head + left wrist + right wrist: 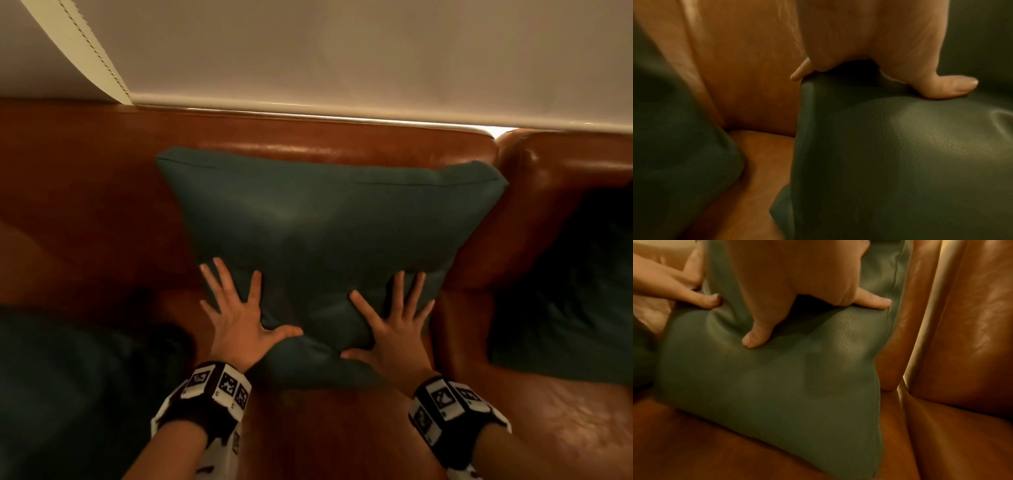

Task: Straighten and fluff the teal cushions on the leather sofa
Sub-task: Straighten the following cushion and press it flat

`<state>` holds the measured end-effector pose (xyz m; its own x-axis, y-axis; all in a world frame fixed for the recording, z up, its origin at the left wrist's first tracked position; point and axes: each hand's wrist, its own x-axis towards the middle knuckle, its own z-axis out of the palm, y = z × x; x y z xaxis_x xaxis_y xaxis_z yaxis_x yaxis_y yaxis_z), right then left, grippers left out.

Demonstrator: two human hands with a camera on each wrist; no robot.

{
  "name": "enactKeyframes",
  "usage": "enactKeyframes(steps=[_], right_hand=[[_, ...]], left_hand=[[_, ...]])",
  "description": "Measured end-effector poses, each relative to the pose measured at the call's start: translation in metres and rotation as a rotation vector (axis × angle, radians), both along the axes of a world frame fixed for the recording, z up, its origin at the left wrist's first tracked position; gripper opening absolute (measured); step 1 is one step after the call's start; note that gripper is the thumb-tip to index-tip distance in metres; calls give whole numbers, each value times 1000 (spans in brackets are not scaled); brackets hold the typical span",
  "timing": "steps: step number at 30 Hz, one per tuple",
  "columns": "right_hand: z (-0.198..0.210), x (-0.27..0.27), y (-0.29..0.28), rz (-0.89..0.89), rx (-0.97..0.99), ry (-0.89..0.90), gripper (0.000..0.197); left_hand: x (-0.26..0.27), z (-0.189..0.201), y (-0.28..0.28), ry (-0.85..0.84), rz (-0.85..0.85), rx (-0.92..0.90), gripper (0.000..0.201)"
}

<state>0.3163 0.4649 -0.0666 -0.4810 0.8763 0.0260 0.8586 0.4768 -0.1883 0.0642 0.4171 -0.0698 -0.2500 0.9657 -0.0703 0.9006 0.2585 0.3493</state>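
Note:
A teal leather cushion (325, 233) leans against the backrest of the brown leather sofa (85, 192). My left hand (236, 308) lies flat on its lower left part, fingers spread and straight. My right hand (390, 325) presses flat on its lower right part, fingers spread. In the left wrist view the thumb (947, 87) rests on the cushion (900, 154). In the right wrist view the right thumb (756, 335) dents the cushion (777, 386), and the left hand's fingers (701, 300) touch its left edge.
A second teal cushion (61, 394) lies on the seat at the lower left. A third teal cushion (575, 291) sits at the right on the adjoining sofa section. A pale wall (342, 51) rises behind the backrest.

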Motion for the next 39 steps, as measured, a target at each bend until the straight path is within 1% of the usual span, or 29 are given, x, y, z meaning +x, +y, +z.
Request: enactKeyframes(steps=[2,4,6,7,8,9,11,12,15,17,19,20,21,22,23,24,25,26,27,28,29,30,31,32,34,36,37,38,39], right_hand=[[6,5,-6,22,14,41,107],[9,16,-21,-24,11,211,97],[9,26,-41,-187,-57,386,105],[5,30,-49,-256,-122,408,112],[-2,32,-54,-291,-186,385,118],[-9,32,-55,-290,-238,340,122],[-22,23,-43,-252,-273,266,125],[-28,16,-36,-250,-259,255,126],[-28,-1,-26,-305,-251,241,125],[-27,-3,-32,-352,-277,184,127],[-25,3,-46,-348,-169,114,119],[-23,8,-54,-301,-87,83,110],[-22,12,-64,-200,-2,45,100],[-25,15,-75,-39,87,-5,91],[-29,16,-85,137,169,-66,83],[-33,15,-93,274,227,-122,79],[-36,13,-93,355,256,-173,77],[-40,9,-88,378,274,-219,79],[-46,5,-80,357,290,-264,83],[-51,1,-72,331,295,-313,92],[-55,-2,-65,306,273,-353,104],[-57,-4,-60,273,242,-379,113],[-58,-6,-57,243,218,-389,115],[-57,-7,-58,235,211,-384,113],[-50,-9,-70,261,235,-335,102],[-28,-5,-84,305,324,-243,87],[-13,-5,-84,325,384,-178,81],[2,-6,-78,331,442,-94,76],[17,-9,-67,328,490,-11,71]], left_hand=[[0,4,-6,5,-12,41,120],[3,6,-22,-10,-4,110,118],[13,4,-44,-79,83,140,123],[20,2,-53,-130,151,124,128],[25,0,-59,-168,200,90,130],[28,-2,-60,-178,211,63,128],[32,-4,-48,-167,181,21,119],[32,-3,-40,-153,181,8,117],[29,-7,-27,-125,228,-48,122],[32,-10,-34,-170,265,-10,114],[37,-8,-46,-190,284,28,105],[40,-8,-53,-167,275,67,102],[44,-4,-60,-136,244,105,98],[48,-5,-69,-80,175,150,90],[51,-10,-79,1,67,194,81],[52,-17,-88,89,-59,215,76],[50,-25,-93,169,-177,204,81],[45,-32,-94,235,-261,168,94],[39,-39,-90,277,-303,113,114],[32,-44,-82,300,-316,71,130],[28,-46,-75,315,-310,36,139],[24,-46,-69,330,-297,4,143],[23,-45,-64,337,-290,-21,140],[25,-43,-63,325,-291,-30,130],[29,-32,-71,298,-284,43,92],[33,-11,-80,233,-233,188,59],[34,4,-80,182,-206,305,48],[34,19,-75,146,-187,431,42],[33,33,-65,141,-175,521,41]])
